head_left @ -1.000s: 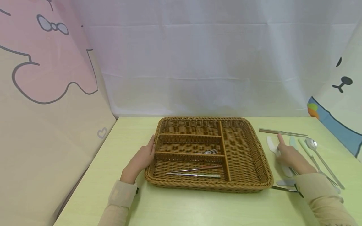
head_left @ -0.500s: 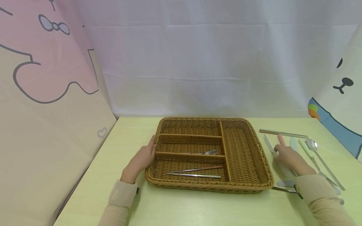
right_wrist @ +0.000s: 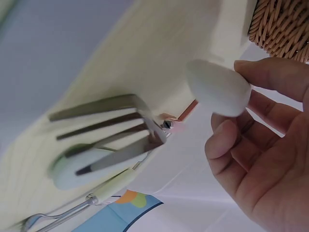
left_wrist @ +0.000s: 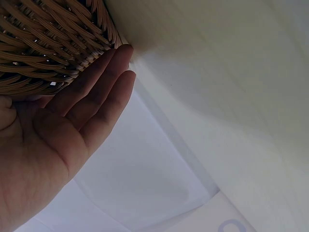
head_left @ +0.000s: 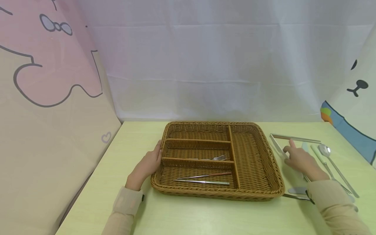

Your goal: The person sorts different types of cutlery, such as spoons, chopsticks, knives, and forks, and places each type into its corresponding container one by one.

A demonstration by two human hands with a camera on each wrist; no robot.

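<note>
My left hand (head_left: pixel 148 163) lies against the left outer wall of the wicker basket (head_left: pixel 205 195), its fingers nearly straight and touching the weave. With the curled fingers and thumb of my right hand (head_left: pixel 301 160) I pinch a white piece of cutlery (right_wrist: pixel 217 89) just beyond the basket's right side, over the right part of the tabletop (head_left: pixel 182 215). From the right wrist a fork (right_wrist: pixel 111 130) looms close; I cannot tell whether it joins the white piece. Toward the tabletop's far right corner lie chopsticks (head_left: pixel 296 138); nearer its right edge are a spoon (head_left: pixel 324 149) and a utensil with a pale green handle (head_left: pixel 318 152). In the basket, a small fork (head_left: pixel 219 158) sits in the middle left compartment, and a red-handled chopstick (head_left: pixel 205 176) and a green-handled chopstick (head_left: pixel 217 183) in the near left one.
</note>
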